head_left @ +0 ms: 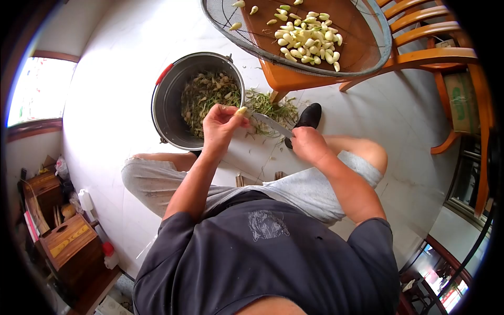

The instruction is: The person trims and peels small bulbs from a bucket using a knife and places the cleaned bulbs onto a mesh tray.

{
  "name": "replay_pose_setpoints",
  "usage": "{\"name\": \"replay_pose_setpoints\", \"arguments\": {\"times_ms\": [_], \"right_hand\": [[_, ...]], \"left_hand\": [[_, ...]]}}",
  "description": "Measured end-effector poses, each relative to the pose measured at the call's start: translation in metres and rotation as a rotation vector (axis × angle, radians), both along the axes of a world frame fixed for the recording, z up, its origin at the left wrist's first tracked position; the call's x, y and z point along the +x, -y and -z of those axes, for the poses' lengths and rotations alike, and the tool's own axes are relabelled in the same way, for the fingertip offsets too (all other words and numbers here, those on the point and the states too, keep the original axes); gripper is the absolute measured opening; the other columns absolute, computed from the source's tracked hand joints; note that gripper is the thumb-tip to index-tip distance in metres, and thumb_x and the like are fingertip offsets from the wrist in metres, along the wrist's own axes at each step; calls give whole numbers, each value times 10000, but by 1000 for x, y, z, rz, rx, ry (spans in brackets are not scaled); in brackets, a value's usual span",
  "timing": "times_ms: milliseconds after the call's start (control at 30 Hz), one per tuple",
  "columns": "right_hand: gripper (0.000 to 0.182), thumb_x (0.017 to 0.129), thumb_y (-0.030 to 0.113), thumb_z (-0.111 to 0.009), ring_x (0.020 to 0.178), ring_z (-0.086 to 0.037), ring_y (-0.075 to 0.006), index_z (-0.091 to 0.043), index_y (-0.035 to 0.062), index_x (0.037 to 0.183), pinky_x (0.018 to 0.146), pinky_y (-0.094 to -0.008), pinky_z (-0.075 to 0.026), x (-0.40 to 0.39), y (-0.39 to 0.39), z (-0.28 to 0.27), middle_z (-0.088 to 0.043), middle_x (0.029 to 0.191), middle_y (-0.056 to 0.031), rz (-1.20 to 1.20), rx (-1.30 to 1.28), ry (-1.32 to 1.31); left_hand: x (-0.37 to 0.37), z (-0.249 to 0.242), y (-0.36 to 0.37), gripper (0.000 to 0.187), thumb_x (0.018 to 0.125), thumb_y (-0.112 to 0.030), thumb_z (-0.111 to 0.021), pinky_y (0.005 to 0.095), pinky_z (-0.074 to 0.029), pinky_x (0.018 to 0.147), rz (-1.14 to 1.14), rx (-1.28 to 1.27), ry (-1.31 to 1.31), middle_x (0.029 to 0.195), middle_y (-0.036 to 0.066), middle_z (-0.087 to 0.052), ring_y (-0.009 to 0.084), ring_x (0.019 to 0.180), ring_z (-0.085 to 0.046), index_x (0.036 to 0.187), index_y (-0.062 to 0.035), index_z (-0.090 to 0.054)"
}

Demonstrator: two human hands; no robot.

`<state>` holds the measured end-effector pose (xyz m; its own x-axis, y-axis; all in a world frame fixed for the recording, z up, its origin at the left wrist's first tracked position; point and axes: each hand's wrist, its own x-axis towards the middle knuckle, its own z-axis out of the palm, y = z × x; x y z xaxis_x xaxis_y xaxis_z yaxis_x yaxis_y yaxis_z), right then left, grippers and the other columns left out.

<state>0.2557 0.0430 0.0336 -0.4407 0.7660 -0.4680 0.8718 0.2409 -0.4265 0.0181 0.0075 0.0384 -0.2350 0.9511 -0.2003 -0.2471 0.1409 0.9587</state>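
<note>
My left hand [219, 125] pinches a small white bulb with a yellowish-green end [241, 111] between thumb and fingers, near the right rim of the bucket. My right hand [310, 145] grips a knife [272, 124] by its handle, which is hidden in the fist. The blade points left, its tip close to the bulb. The grey metal bucket [164, 116] with a red handle grip holds trimmings [210, 94] of dry skins and green stems. Several similar peeled bulbs [310, 39] are heaped on a round mesh sieve [231, 32] above.
The sieve rests on an orange wooden chair [287, 77]. More green trimmings [273, 107] lie on the pale tiled floor beside the bucket, near my black shoe [310, 115]. Another wooden chair [428, 55] stands at the right, and wooden boxes [71, 239] are at the lower left.
</note>
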Motion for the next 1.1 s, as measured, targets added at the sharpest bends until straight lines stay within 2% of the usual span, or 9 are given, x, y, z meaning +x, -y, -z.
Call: {"name": "replay_pose_setpoints", "arguments": {"times_ms": [167,300,400,433,500,667,867,967,1100], "right_hand": [[156,793,141,-561,820,-615,-393,-635,4,808,769,-459,-487,-4,-4,-13,-635,816,-227,41,8,-113],[158,794,142,-567,818,-611,-392,-625,-4,806,761,-464,-483,-12,-5,-13,-632,817,-226,-46,21,-151],[186,818,169,-566,803,-589,-409,-596,-15,804,736,-460,-466,-13,-4,-13,-610,800,-237,-49,16,-214],[184,817,167,-565,798,-588,-409,-597,-14,810,729,-460,-465,-12,-4,-14,-609,795,-236,-37,14,-197],[180,816,165,-563,787,-587,-409,-599,-11,822,716,-459,-464,-11,-5,-19,-607,785,-233,-5,7,-167],[179,814,172,-552,795,-598,-405,-610,3,823,719,-468,-470,-7,-6,-22,-617,789,-229,56,-47,-159],[172,824,176,-566,801,-604,-397,-619,13,845,721,-470,-478,-13,-7,-24,-624,795,-225,-4,-71,-151],[166,829,169,-567,793,-601,-398,-614,10,848,715,-474,-475,-17,-8,-22,-621,783,-222,-37,-65,-176],[162,833,162,-563,790,-596,-399,-611,8,851,712,-481,-469,-20,-9,-19,-617,773,-221,-74,-70,-150]], "left_hand": [[-8,-43,-22,170,836,-78,-683,253,-528,553,18,37,74,725,99,-627,145,621,-633,863,20,-547],[12,-120,-73,244,822,-173,-711,245,-498,533,172,157,-215,709,95,-621,137,594,-606,874,32,-589],[25,-141,-123,354,868,-216,-656,247,-523,571,334,239,-435,776,106,-661,137,647,-641,1064,74,-603],[27,-147,-136,317,819,-231,-702,224,-500,510,309,322,-355,669,86,-636,102,545,-600,886,69,-628],[14,-167,-134,328,914,-282,-578,231,-466,493,300,158,-435,686,49,-619,94,569,-565,911,42,-631],[-88,-59,-110,184,822,-118,-609,255,-413,407,446,-215,-567,538,50,-570,116,430,-524,699,19,-596],[-165,139,-47,136,737,-111,-604,330,-505,459,326,-709,-834,583,128,-615,204,463,-612,771,13,-647],[-156,162,-33,156,747,-135,-606,404,-523,695,84,-510,-1168,786,182,-671,318,743,-661,840,-22,-659],[-145,153,-45,166,773,-137,-621,426,-486,807,-63,-493,-1106,909,153,-645,357,913,-604,914,-63,-669]]}}
